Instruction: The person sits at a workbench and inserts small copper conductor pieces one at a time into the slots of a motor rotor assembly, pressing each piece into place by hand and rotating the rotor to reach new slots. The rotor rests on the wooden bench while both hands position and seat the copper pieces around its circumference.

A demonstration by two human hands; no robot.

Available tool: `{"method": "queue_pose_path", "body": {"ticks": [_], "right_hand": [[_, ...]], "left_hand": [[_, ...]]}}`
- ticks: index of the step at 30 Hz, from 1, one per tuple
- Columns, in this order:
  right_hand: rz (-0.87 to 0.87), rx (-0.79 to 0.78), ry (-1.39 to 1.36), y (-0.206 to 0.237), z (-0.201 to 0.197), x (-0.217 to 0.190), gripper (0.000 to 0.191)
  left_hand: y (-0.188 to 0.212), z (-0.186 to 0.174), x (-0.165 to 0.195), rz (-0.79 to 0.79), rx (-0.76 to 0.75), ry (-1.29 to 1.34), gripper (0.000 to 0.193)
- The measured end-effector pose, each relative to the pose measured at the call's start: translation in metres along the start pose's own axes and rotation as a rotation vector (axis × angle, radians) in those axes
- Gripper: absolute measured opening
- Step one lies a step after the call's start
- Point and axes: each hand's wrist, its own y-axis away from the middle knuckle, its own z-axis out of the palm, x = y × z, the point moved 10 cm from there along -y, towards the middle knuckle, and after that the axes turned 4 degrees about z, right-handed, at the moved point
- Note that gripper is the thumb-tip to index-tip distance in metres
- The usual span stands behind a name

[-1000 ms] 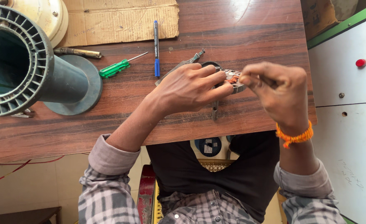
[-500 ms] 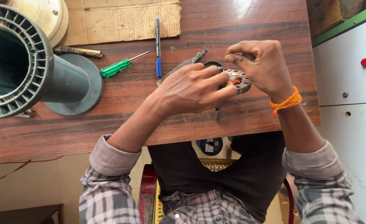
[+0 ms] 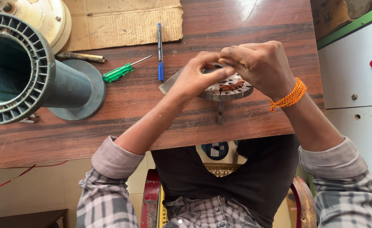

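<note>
Dark, streaky wooden tabletop [image 3: 245,25] fills the head view, with a pale metal cabinet [image 3: 354,80] off to one side, and right at the near edge both hands are bunched over a round grey slotted metal stator core [image 3: 228,89] with reddish-brown copper winding showing in its middle. Now watch the right hand [image 3: 262,67]: a second ago it was out to the side, clear of the core and pulling away; half a second ago it swung back over it, and now it sits curled right on top, knuckles up, an orange thread band at the wrist. So that looks like one pull of wire finished and the hand come back to the core. The left hand [image 3: 198,78] has barely moved, wrist bent, thumb and fingers pinched on the near rim of the core, holding it just above the wood. The right fingertips are closed together over the top, touching the left fingers, but what they grip is hidden, so I cannot tell. Further along lie a blue pen [image 3: 160,50], a green-handled screwdriver [image 3: 118,72], a sheet of brown cardboard [image 3: 127,21], and a big teal finned motor housing [image 3: 21,71] lying on its side.
</note>
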Motion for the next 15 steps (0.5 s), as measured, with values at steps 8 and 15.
{"method": "queue_pose_path", "body": {"ticks": [8, 15], "right_hand": [[0.021, -0.009, -0.025, -0.009, -0.006, -0.007, 0.014], [0.154, -0.196, -0.110, 0.005, -0.015, -0.045, 0.012]], "left_hand": [[-0.004, 0.011, -0.017, -0.065, -0.222, 0.161, 0.041], [-0.003, 0.000, 0.028, 0.379, -0.524, -0.049, 0.020]]}}
